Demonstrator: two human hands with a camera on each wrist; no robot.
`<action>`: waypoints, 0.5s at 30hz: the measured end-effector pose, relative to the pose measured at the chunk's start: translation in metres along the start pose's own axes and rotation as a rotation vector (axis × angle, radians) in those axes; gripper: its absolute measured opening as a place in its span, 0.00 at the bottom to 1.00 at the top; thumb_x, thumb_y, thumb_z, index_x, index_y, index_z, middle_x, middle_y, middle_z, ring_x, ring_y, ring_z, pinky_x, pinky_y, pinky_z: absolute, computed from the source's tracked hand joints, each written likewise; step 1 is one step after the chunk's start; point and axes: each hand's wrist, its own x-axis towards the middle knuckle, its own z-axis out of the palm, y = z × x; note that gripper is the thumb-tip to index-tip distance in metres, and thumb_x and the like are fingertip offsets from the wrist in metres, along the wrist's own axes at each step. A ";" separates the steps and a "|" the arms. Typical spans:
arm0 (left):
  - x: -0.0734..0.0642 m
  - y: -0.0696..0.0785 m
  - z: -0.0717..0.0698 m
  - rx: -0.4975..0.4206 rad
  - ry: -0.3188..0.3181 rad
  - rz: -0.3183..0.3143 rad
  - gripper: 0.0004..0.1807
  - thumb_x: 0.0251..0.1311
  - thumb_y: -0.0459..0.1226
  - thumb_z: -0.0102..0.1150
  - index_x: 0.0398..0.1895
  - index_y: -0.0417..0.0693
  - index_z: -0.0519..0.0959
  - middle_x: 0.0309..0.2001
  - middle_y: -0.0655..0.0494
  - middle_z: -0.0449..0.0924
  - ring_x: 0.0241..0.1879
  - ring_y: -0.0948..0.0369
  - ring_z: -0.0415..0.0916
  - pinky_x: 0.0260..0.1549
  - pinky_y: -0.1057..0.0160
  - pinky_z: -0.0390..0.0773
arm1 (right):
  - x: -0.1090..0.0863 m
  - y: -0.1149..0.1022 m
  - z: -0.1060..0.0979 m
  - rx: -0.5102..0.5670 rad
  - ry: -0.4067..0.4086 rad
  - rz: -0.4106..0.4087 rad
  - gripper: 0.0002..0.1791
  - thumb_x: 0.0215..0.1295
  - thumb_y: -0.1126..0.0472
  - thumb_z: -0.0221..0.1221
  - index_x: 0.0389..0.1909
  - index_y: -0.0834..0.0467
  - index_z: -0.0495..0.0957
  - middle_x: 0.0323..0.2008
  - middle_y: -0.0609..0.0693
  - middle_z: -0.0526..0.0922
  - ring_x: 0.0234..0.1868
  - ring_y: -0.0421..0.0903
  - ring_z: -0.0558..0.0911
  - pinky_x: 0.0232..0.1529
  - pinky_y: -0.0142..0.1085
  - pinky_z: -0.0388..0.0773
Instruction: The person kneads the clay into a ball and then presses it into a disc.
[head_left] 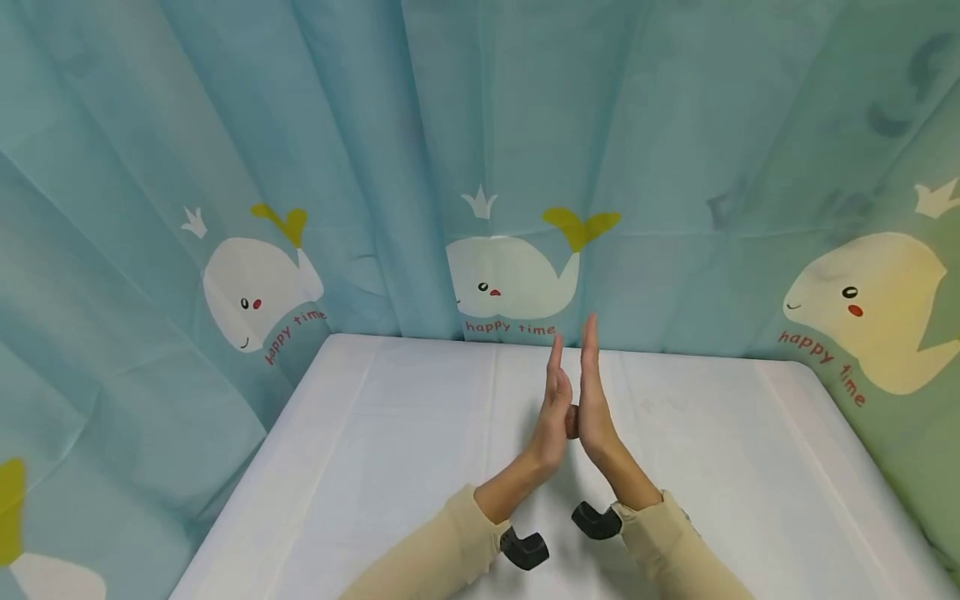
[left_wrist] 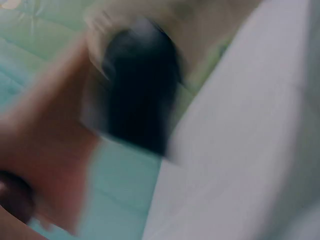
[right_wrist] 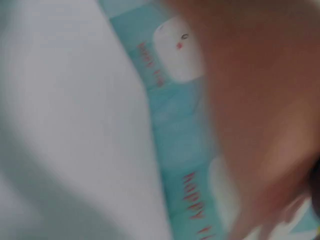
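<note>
A small, dark brown, roundish lump [head_left: 572,422] sits between the two palms, above the white table. From one side the left hand [head_left: 553,421] presses on it, fingers straight and pointing up and away. Facing it, the right hand [head_left: 594,408] presses from the other side with its fingers also straight. The fingertips stand slightly apart. In the blurred left wrist view, part of the brown lump [left_wrist: 19,199] shows at the lower left against a palm. Only a dark sliver appears at the right edge of the right wrist view. Most of the lump is hidden, and its kind is unclear.
A white-covered table [head_left: 405,467] lies under the hands. Behind it and at both sides hangs a blue-green curtain [head_left: 675,125] printed with white whales. Black wrist devices [head_left: 525,550] stick out from both beige sleeves [head_left: 442,550].
</note>
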 end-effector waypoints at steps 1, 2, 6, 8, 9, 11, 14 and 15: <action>-0.001 0.002 0.000 0.002 0.006 -0.003 0.36 0.77 0.65 0.19 0.84 0.72 0.34 0.62 0.50 0.71 0.26 0.69 0.63 0.25 0.71 0.63 | -0.001 0.004 0.000 0.002 -0.006 0.015 0.29 0.84 0.44 0.18 0.80 0.28 0.28 0.81 0.31 0.28 0.78 0.42 0.48 0.52 0.35 0.70; -0.001 0.004 0.000 0.001 0.009 -0.005 0.36 0.77 0.64 0.18 0.84 0.72 0.34 0.63 0.50 0.71 0.27 0.70 0.65 0.26 0.71 0.63 | -0.003 0.008 0.001 0.008 -0.012 0.031 0.29 0.83 0.44 0.17 0.80 0.28 0.27 0.80 0.30 0.27 0.78 0.42 0.47 0.48 0.31 0.70; 0.007 0.007 -0.008 0.048 0.060 -0.016 0.34 0.80 0.58 0.16 0.84 0.66 0.33 0.83 0.62 0.28 0.77 0.63 0.47 0.68 0.56 0.59 | -0.016 0.013 0.011 0.024 -0.038 0.042 0.29 0.84 0.45 0.17 0.82 0.33 0.29 0.81 0.32 0.28 0.80 0.41 0.35 0.63 0.31 0.60; 0.014 0.005 -0.015 0.062 0.111 -0.040 0.33 0.81 0.55 0.15 0.85 0.62 0.32 0.83 0.61 0.28 0.81 0.60 0.28 0.75 0.45 0.40 | -0.023 0.009 0.018 0.025 -0.058 0.025 0.30 0.84 0.45 0.19 0.83 0.36 0.31 0.82 0.34 0.30 0.81 0.41 0.32 0.74 0.43 0.47; 0.016 0.004 -0.018 0.069 0.136 -0.050 0.33 0.81 0.54 0.16 0.85 0.61 0.32 0.84 0.59 0.28 0.81 0.57 0.26 0.76 0.42 0.34 | -0.025 0.006 0.021 0.025 -0.069 0.013 0.30 0.84 0.45 0.20 0.83 0.36 0.31 0.82 0.35 0.30 0.81 0.42 0.32 0.75 0.50 0.45; 0.020 0.000 -0.022 0.077 0.166 -0.063 0.33 0.81 0.54 0.16 0.85 0.59 0.33 0.84 0.57 0.29 0.81 0.55 0.25 0.75 0.39 0.30 | -0.027 0.000 0.025 0.021 -0.086 -0.018 0.31 0.84 0.45 0.21 0.83 0.39 0.31 0.82 0.38 0.30 0.81 0.43 0.31 0.75 0.60 0.34; 0.020 -0.001 -0.018 0.089 0.121 -0.034 0.34 0.81 0.55 0.15 0.85 0.58 0.34 0.84 0.55 0.30 0.81 0.56 0.27 0.75 0.40 0.32 | -0.019 -0.007 0.022 0.011 -0.060 -0.024 0.31 0.84 0.45 0.22 0.83 0.37 0.32 0.82 0.35 0.32 0.81 0.41 0.32 0.75 0.62 0.31; 0.017 -0.001 -0.014 0.091 0.092 -0.017 0.34 0.81 0.55 0.15 0.85 0.58 0.35 0.84 0.56 0.31 0.81 0.57 0.31 0.76 0.42 0.37 | -0.014 -0.008 0.018 0.009 -0.039 -0.020 0.30 0.84 0.45 0.22 0.83 0.35 0.31 0.82 0.34 0.33 0.81 0.40 0.33 0.76 0.61 0.31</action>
